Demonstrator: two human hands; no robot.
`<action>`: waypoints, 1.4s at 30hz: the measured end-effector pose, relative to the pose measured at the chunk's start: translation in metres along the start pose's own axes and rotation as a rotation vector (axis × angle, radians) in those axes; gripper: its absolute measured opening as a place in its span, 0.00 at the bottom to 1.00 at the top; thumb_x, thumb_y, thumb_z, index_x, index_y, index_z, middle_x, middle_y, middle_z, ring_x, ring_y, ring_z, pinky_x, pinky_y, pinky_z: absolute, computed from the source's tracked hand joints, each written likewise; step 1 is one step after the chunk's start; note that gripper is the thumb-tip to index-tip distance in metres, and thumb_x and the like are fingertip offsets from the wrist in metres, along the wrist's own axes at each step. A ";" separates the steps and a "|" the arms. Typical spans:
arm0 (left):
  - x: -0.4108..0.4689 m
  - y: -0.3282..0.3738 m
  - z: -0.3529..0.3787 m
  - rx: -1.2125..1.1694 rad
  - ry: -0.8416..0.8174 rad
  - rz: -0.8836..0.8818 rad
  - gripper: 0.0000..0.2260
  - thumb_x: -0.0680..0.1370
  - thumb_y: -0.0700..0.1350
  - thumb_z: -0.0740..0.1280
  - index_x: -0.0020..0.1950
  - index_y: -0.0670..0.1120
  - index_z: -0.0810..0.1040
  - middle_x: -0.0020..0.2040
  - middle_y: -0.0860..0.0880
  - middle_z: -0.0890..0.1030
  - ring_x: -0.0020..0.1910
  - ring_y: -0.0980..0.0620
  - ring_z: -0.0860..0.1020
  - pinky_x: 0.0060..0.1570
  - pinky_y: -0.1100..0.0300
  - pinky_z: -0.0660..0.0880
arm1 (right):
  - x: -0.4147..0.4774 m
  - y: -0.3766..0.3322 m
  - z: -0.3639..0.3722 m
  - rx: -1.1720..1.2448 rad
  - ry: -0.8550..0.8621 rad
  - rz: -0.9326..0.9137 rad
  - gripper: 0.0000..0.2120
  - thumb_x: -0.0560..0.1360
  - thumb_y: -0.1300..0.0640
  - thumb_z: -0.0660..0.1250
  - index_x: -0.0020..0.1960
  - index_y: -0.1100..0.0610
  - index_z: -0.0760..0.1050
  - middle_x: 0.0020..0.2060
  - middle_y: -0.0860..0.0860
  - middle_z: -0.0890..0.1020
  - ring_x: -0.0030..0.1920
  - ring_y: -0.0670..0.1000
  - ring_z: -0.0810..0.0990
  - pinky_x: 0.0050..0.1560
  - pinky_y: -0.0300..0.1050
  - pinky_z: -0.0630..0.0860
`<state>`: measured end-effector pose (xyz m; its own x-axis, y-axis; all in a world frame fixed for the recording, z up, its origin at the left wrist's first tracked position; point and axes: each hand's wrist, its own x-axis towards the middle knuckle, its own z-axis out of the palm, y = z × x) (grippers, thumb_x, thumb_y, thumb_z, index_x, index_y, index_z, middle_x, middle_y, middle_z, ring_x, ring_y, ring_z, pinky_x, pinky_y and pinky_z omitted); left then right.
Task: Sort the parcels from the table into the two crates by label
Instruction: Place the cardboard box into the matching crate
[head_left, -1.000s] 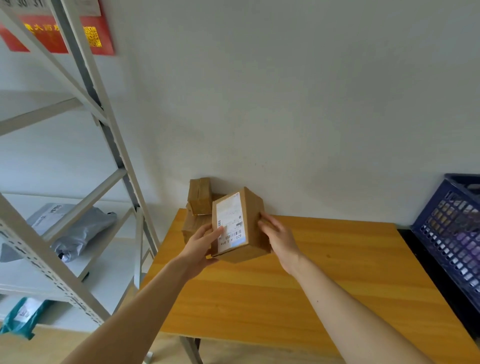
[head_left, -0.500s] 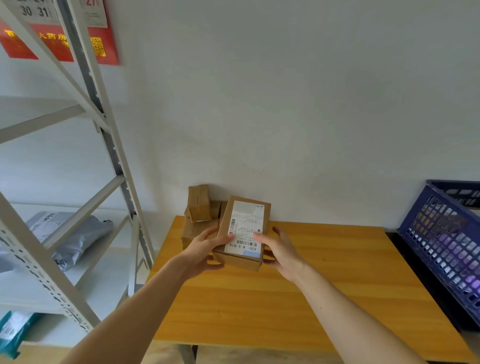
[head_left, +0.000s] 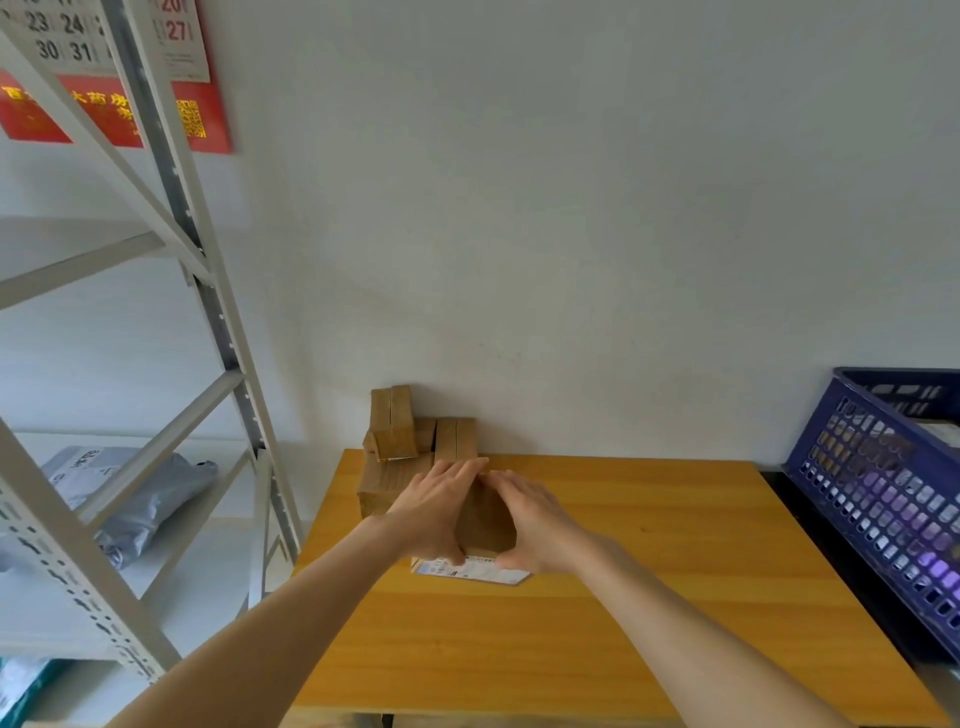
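The table (head_left: 649, 597) gives open room toward the blue crate (head_left: 883, 499) at 3 o'clock; stacked boxes (head_left: 395, 436) crowd 11 o'clock. The held box (head_left: 485, 525), low over the table, looks light and stiff. The left hand (head_left: 434, 512) and right hand (head_left: 535, 519) clasp its sides, thumbs at the label (head_left: 478, 569)

A pale grey metal shelving rack (head_left: 218, 312) stands at the left against the white wall (head_left: 571, 208). A grey plastic mailer bag (head_left: 140, 493) lies on one of its shelves, with a teal package (head_left: 21, 686) lower down. Behind the rack hang a calendar (head_left: 176, 36) and a red poster (head_left: 208, 119) bearing a QR code.
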<state>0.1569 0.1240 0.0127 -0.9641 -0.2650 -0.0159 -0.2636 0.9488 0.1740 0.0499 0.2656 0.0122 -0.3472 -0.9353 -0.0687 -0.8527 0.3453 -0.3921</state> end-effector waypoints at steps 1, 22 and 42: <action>0.001 -0.001 0.000 0.000 -0.008 0.010 0.54 0.63 0.52 0.80 0.78 0.50 0.48 0.74 0.52 0.60 0.73 0.49 0.57 0.72 0.52 0.61 | 0.000 0.000 0.000 0.009 -0.002 0.006 0.47 0.69 0.53 0.75 0.78 0.50 0.49 0.76 0.47 0.56 0.76 0.52 0.53 0.76 0.53 0.51; -0.007 0.006 0.007 -1.511 0.092 -0.389 0.23 0.78 0.43 0.67 0.73 0.53 0.68 0.58 0.49 0.81 0.57 0.47 0.80 0.58 0.46 0.77 | -0.016 0.023 -0.006 1.280 0.423 0.313 0.25 0.75 0.57 0.70 0.69 0.46 0.68 0.51 0.47 0.85 0.53 0.48 0.82 0.49 0.43 0.75; -0.002 0.028 0.017 -1.467 0.015 -0.288 0.25 0.76 0.42 0.70 0.72 0.52 0.69 0.55 0.49 0.82 0.53 0.48 0.81 0.51 0.52 0.78 | -0.061 0.024 0.005 1.187 0.586 0.360 0.23 0.78 0.59 0.66 0.70 0.45 0.68 0.61 0.45 0.79 0.59 0.46 0.79 0.61 0.47 0.76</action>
<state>0.1507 0.1538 0.0004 -0.8830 -0.4187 -0.2122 -0.1658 -0.1448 0.9755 0.0522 0.3307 0.0027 -0.8418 -0.5371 -0.0548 0.0590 0.0095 -0.9982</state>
